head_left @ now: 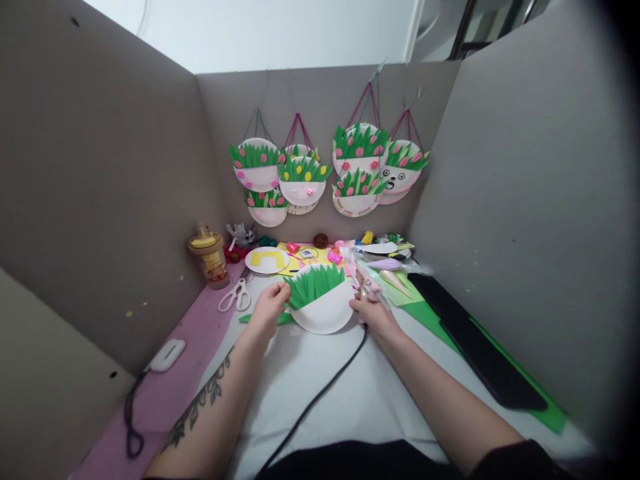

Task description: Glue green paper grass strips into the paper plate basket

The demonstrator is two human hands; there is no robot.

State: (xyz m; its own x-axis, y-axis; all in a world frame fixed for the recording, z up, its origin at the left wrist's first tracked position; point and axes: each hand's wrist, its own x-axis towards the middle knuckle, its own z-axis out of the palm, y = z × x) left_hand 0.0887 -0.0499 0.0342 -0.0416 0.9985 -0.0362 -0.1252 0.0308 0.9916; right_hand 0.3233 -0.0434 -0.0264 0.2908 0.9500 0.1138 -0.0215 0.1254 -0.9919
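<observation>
A white paper plate basket (325,310) with green paper grass (315,285) along its upper part is tilted in front of me. My left hand (273,301) pinches at the left end of the grass. Below that hand, loose green paper strips (283,319) lie on the white table cover. My right hand (371,310) is closed round a pink glue gun (369,287) at the plate's right edge, and a black cord (320,397) runs down from it. Whether its fingers also touch the plate is hard to tell.
White scissors (236,297), a lidded cup (210,260) and a plate with yellow pieces (267,260) are at the left. A black strip-shaped object (493,360) lies right. Finished plate baskets (303,190) hang on the grey back panel (310,93).
</observation>
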